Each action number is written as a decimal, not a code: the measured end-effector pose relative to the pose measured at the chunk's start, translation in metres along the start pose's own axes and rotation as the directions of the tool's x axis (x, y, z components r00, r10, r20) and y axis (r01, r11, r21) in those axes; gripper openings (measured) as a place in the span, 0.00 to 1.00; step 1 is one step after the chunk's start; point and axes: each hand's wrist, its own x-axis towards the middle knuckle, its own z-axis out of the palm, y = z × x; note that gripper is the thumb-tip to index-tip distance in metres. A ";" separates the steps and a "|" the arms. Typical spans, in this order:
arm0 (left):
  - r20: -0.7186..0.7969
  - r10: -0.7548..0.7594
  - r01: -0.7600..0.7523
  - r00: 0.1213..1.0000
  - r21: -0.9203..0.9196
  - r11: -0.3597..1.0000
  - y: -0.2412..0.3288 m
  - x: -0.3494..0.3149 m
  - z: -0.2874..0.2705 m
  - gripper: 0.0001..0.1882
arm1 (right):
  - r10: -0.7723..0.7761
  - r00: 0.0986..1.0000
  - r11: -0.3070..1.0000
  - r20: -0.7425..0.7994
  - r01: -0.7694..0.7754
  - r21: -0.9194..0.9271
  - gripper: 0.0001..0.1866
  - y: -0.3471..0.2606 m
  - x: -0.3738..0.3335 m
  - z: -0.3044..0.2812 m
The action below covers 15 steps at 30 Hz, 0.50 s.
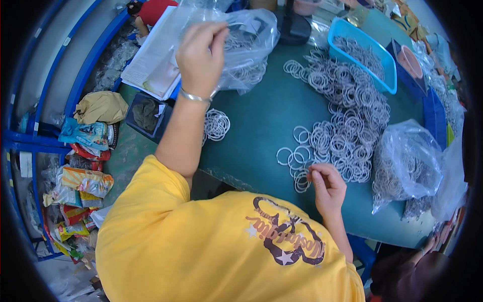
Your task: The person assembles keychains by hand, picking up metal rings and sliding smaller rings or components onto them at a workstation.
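A large heap of grey rings (pixel 352 121) spreads over the green table. At its near edge, my right hand (pixel 329 191) has thumb and fingers pinched on a grey ring (pixel 302 182). My left hand (pixel 201 58), a bracelet at its wrist, is raised at the far left beside a clear plastic bag (pixel 261 38) with grey rings inside. Its fingers are curled together by the bag's rim; what they hold, if anything, is hidden. A small cluster of rings (pixel 217 125) lies on the table near my left forearm.
A blue basket (pixel 390 75) of rings stands at the far right. Nearer, another clear bag (pixel 407 161) holds rings. Papers (pixel 146 65) and a dark bin (pixel 146 115) lie left of my arm. Blue shelving (pixel 35 136) and colourful packets (pixel 85 178) line the left. Other people are partly visible.
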 end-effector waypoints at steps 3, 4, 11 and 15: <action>0.239 -0.174 0.155 0.955 0.097 0.983 -0.003 -0.022 0.004 0.04 | 0.029 1.000 0.999 -0.011 -0.029 -0.038 0.05 -0.002 -0.001 -0.002; 0.365 -0.219 0.240 0.905 -0.012 0.971 0.013 -0.027 0.006 0.04 | 0.031 0.999 0.999 -0.015 -0.032 -0.038 0.05 -0.001 0.003 -0.002; 0.862 -0.037 0.407 0.506 -0.200 0.891 0.094 -0.118 0.047 0.08 | -0.007 0.999 0.998 -0.038 0.005 -0.058 0.05 -0.001 0.002 -0.004; 0.931 -0.057 0.411 0.362 -0.104 0.906 0.092 -0.119 0.054 0.05 | -0.014 0.998 0.999 -0.056 0.011 -0.049 0.05 0.001 0.004 -0.006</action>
